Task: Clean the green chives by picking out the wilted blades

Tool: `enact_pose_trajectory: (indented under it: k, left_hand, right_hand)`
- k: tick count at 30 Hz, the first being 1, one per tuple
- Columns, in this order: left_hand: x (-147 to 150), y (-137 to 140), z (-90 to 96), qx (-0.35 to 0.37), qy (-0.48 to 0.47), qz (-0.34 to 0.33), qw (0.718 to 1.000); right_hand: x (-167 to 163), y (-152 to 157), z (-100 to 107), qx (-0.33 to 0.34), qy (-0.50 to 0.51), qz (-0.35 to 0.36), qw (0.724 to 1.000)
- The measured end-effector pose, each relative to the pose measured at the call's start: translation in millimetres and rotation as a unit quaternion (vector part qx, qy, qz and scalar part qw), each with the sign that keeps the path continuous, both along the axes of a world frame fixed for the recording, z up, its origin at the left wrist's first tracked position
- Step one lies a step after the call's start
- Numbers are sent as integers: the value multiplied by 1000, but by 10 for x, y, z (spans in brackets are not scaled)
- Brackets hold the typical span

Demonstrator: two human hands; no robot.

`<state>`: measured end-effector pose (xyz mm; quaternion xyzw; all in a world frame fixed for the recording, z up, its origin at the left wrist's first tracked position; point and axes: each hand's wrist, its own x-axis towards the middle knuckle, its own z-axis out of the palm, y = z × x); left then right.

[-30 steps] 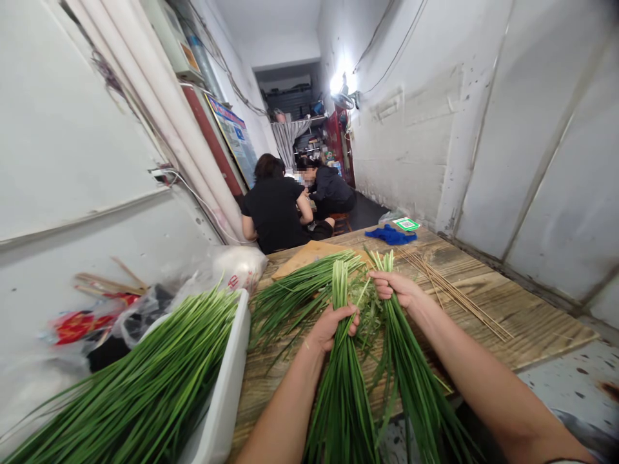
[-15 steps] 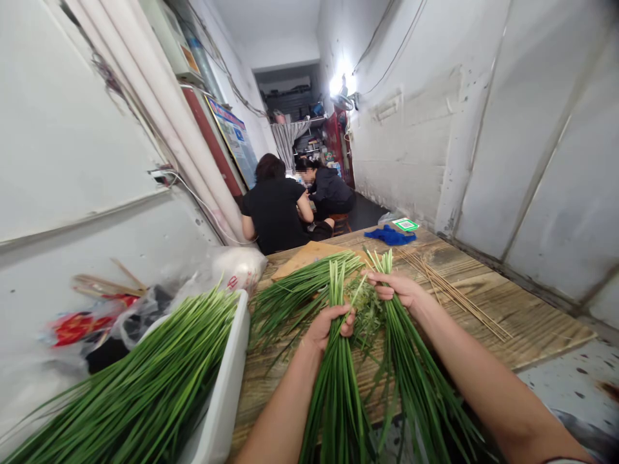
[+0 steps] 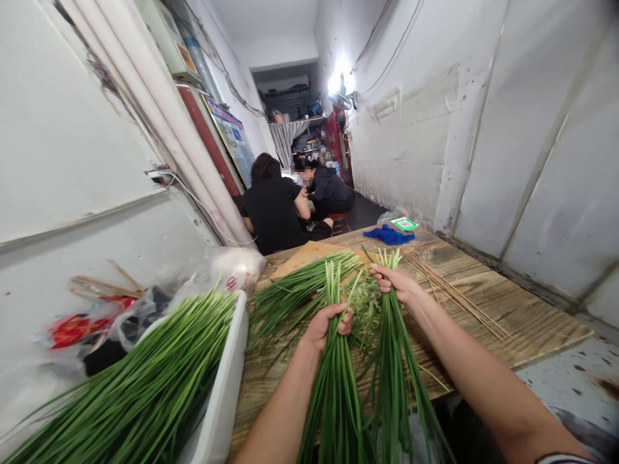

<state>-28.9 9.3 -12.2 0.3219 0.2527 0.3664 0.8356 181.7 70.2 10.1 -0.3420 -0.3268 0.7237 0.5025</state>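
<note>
Closed around a bunch of garlic chives (image 3: 338, 380) is my left hand (image 3: 331, 325), near the pale stem ends, with the long green leaves hanging toward me. My right hand (image 3: 394, 283) grips a second bunch of garlic chives (image 3: 394, 361) just to the right, also close to its pale ends. Between and behind the two bunches lie loose leafy scraps (image 3: 365, 306). Another pile of chives (image 3: 304, 280) rests on the wooden table (image 3: 483, 283) beyond my left hand.
At left, a white bin (image 3: 225, 380) holds many more chives, with plastic bags (image 3: 236, 267) behind it. Thin wooden sticks (image 3: 457, 293) and a blue cloth (image 3: 391, 234) lie on the table's right part. Two people (image 3: 273, 212) sit beyond the table.
My right hand and its chives have shifted slightly to the right, and the hanging leaves have swung left. One yellowish blade now sticks out to the right. My left hand hardly moves.
</note>
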Motion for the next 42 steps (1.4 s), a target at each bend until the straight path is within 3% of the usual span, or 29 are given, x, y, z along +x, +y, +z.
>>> enact_pose_trajectory:
  k: [5, 10, 15, 20, 24, 30, 33, 36, 42]
  left_hand:
    - [25, 10, -24, -13, 24, 41, 999]
    - [41, 12, -16, -27, 31, 61, 997]
    - [60, 7, -5, -34, 54, 76, 995]
    - [95, -9, 3, -23, 85, 94, 992]
    - [95, -28, 18, -38, 74, 70, 994]
    - [56, -27, 25, -22, 25, 45, 998]
    - [64, -21, 18, -31, 49, 62, 996]
    - [86, -32, 26, -34, 87, 82, 992]
    - [104, -75, 65, -23, 97, 50, 994]
  right_hand:
    - [-7, -7, -4, -45, -38, 18, 998]
    - [-55, -134, 49, -24, -103, 85, 991]
    - [-92, -197, 107, -13, -170, 79, 982]
    - [-201, -270, 64, 38, -133, 101, 985]
    - [-283, -297, -6, 58, -141, 93, 984]
    - [-77, -111, 65, 12, -28, -19, 999]
    - [-92, -139, 97, -18, -16, 45, 999]
    - [-227, -249, 67, -3, -50, 111, 993]
    - [-300, -270, 36, -61, -36, 67, 995]
